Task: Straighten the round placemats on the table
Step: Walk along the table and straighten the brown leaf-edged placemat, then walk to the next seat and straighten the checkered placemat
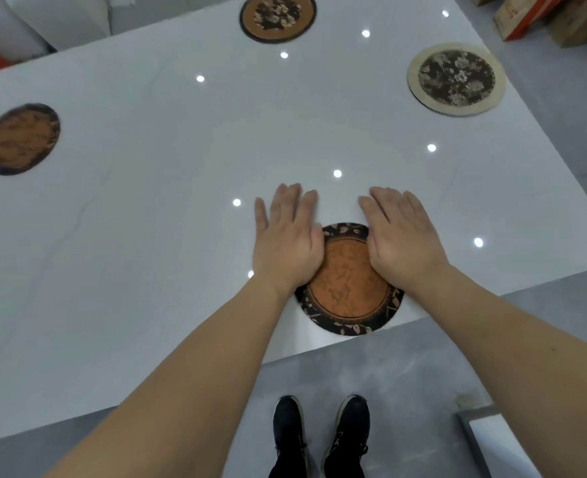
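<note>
Both hands (345,236) lie flat, hiding the near placemat's (349,281) sides.

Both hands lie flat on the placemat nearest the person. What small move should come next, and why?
Probably slide the near placemat a little away from the table edge. The left hand and right hand press flat on its sides, and its near rim seems to reach or slightly overhang the edge of the white table.

Hands cover near placemat (349,288) sides; far placemat (278,15) cropped.
</note>
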The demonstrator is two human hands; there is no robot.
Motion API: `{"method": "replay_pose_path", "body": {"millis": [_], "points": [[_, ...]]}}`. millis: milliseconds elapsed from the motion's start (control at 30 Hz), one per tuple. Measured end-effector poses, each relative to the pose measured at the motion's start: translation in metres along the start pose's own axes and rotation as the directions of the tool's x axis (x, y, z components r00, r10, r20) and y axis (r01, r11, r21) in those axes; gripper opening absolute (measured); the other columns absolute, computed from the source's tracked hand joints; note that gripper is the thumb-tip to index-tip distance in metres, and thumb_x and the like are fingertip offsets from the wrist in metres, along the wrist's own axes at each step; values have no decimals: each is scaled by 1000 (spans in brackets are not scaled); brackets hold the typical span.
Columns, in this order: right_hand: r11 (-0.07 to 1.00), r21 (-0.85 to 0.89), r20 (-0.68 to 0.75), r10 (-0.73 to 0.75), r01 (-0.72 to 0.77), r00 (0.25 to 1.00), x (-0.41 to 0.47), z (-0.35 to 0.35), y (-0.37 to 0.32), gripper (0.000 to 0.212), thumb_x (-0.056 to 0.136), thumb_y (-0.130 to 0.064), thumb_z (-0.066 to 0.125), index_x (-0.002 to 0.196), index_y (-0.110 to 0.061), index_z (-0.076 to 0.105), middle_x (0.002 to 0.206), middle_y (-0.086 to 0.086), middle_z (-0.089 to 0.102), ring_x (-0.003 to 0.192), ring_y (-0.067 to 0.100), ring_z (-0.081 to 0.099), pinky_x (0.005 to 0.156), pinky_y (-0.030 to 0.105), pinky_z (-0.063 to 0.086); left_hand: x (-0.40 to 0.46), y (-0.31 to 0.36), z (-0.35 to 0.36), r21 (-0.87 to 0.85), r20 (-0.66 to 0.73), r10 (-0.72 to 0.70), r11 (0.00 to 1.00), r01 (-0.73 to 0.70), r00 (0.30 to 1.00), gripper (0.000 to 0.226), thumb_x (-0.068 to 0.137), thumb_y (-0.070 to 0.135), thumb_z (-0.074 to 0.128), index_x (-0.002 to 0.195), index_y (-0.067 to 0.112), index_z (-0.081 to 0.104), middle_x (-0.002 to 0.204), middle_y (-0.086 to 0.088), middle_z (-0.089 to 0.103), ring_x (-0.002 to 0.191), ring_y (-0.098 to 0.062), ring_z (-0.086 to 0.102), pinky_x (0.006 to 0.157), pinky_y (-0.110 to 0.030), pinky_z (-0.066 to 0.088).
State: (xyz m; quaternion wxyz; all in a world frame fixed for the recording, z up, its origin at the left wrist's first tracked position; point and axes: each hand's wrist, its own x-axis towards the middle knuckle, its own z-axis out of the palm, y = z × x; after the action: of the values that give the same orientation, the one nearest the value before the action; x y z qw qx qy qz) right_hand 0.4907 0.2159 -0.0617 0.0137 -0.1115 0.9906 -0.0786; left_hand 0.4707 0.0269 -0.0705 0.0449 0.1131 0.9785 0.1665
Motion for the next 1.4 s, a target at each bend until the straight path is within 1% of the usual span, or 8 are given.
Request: {"method": "replay_pose_path", "body": {"millis": [133, 200, 367, 600, 733, 867, 1167, 1400], "points": [[999, -28, 164, 42, -38, 986, 0, -26, -18, 52, 99, -24, 29, 147, -3, 24, 156, 16, 21, 145, 30, 15, 119, 44, 4, -8, -10, -27, -254, -25, -119, 961, 108, 993, 50, 100, 26, 35, 146, 6, 33, 156, -14, 27, 146, -28, 16, 121, -45, 10], [1000, 0, 188, -6, 6, 982, 6, -43, -45, 55, 100, -28, 26, 149, -5, 17, 159, 13, 12, 146, 27, 6, 120, 42, 1, -22, -28, -49, -229, -59, -205, 955, 187, 977, 51, 101, 26, 34, 146, 3, 32, 155, -15, 28, 146, -29, 18, 120, -46, 11], [972, 55, 177, -236, 230, 955, 16, -80, -143, 58, 100, -27, 28, 150, -5, 10, 160, 11, 6, 147, 24, 1, 120, 39, -3, -79, -86, -104, -66, -109, -247, 968, 241, 963, 53, 100, 27, 33, 147, 3, 28, 157, -14, 24, 148, -31, 13, 122, -45, 8], [877, 96, 161, -480, 471, 862, 10, -107, -276, 59, 99, -28, 28, 151, -7, 7, 160, 9, 4, 147, 22, 1, 119, 35, -6, -178, -162, -171, -38, -217, -505, 860, 510, 835, 57, 100, 30, 32, 149, 3, 24, 159, -13, 20, 149, -29, 10, 122, -44, 5], [807, 117, 167, -590, 578, 790, 4, -115, -344, 59, 99, -28, 28, 151, -7, 9, 160, 9, 5, 147, 22, 1, 119, 36, -6, -239, -199, -207, -68, -266, -647, 752, 655, 715, 57, 100, 31, 30, 150, 4, 22, 160, -13, 18, 149, -29, 9, 122, -44, 3], [676, 146, 158, -737, 723, 657, -17, -120, -408, 59, 99, -28, 28, 151, -7, 9, 160, 9, 5, 147, 22, 1, 117, 33, -9, -310, -225, -233, -137, -353, -783, 585, 800, 512, 58, 100, 31, 32, 150, 3, 22, 160, -13, 18, 149, -29, 10, 122, -43, 3], [394, 231, 191, -915, 889, 356, -83, -98, -546, 59, 98, -28, 32, 150, -6, 14, 159, 10, 10, 147, 23, 5, 120, 38, -2, -485, -256, -256, -303, -379, -911, 288, 909, 163, 57, 96, 26, 45, 145, -1, 32, 155, -20, 29, 146, -34, 20, 121, -46, 10], [331, 265, 237, -933, 906, 272, -125, -74, -624, 60, 99, -29, 29, 151, -7, 8, 160, 9, 4, 147, 20, 1, 119, 36, -3, -576, -288, -257, -316, -335, -941, 147, 937, 35, 57, 98, 27, 39, 147, 0, 27, 157, -18, 24, 147, -33, 17, 121, -46, 9]]}}
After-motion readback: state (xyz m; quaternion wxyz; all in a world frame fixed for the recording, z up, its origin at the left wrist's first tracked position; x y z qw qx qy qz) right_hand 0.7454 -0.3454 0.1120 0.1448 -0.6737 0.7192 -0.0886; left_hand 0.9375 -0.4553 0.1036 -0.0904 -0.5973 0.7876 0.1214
